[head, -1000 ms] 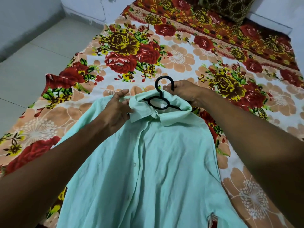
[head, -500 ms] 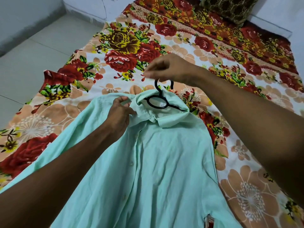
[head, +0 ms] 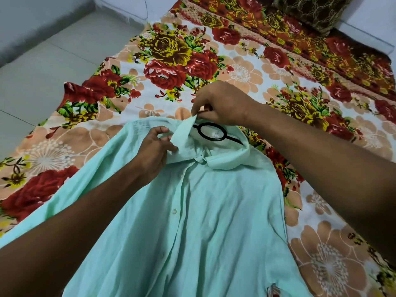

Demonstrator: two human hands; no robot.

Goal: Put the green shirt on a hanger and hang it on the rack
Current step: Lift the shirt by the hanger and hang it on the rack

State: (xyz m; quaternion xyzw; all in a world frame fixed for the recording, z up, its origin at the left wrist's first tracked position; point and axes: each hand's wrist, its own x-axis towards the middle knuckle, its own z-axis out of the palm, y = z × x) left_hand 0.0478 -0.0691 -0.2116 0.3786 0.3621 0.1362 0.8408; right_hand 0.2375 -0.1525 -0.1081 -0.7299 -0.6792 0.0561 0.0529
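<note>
The green shirt (head: 192,221) collar is pinched by the left hand (head: 153,150); the hanger (head: 212,133) hook, at twelve o'clock, is gripped by the right hand (head: 222,103). The collar should be smoothed evenly around the neck.

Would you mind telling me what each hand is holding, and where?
Right hand grips the black plastic hanger at its hook; left hand pinches the mint-green shirt at its collar.
</note>
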